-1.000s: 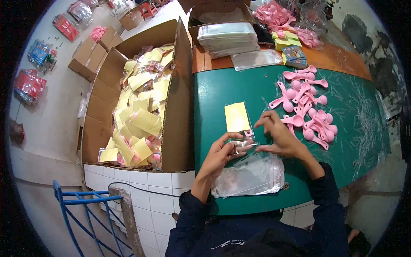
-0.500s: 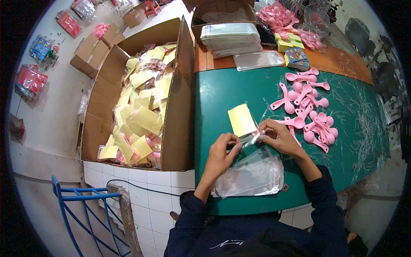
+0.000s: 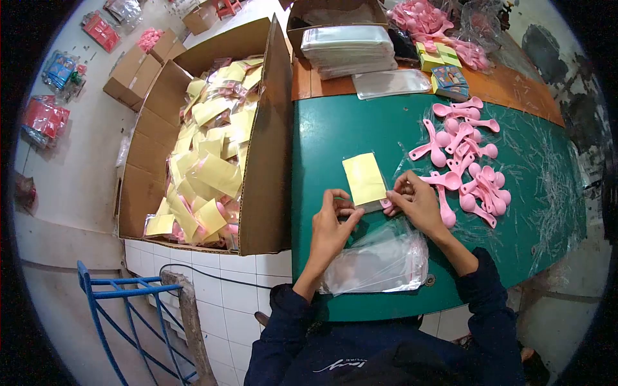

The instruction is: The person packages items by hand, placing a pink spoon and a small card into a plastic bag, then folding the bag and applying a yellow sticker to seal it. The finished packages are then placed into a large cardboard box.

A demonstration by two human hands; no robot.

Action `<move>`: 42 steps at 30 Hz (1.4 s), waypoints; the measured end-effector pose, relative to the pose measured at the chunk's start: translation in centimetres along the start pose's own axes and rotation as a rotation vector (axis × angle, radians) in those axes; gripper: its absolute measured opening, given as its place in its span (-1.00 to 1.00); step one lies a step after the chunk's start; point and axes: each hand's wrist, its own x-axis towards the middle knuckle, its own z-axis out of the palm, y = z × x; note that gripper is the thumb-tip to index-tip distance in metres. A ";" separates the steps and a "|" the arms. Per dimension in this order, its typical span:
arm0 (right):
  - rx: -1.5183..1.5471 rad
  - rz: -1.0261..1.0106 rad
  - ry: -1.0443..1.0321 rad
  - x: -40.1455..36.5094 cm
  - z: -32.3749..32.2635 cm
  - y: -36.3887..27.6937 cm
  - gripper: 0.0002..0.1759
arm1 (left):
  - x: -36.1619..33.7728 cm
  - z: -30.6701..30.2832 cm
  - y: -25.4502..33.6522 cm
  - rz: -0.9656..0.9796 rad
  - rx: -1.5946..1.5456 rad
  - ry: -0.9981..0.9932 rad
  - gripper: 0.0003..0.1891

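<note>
A clear bag with a yellow card (image 3: 365, 178) lies on the green table, a bit of pink showing at its lower right corner. My left hand (image 3: 333, 225) pinches the bag's lower left edge between thumb and fingers. At the lower right corner, my right hand (image 3: 415, 202) has its fingers closed on the same bag. Just below both hands is a fanned stack of empty clear bags (image 3: 380, 260). Loose pink spoons (image 3: 476, 186) are heaped to the right of my right hand.
A tall cardboard box (image 3: 267, 154) full of bagged yellow cards stands left of the green table (image 3: 335, 128). Stacked clear bags (image 3: 347, 51), small card packs (image 3: 450, 82) and more pink spoons (image 3: 421, 19) sit at the back. A blue metal frame (image 3: 129, 291) is at lower left.
The bag's lower edge, crumpled and raised between my hands before, now lies flatter. My right hand has shifted slightly up and my left hand slightly toward the card.
</note>
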 end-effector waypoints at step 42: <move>-0.359 -0.194 -0.092 -1.7 -4.7 -5.4 -0.75 | 0.7 -0.1 0.4 0.160 -0.130 -0.435 -0.85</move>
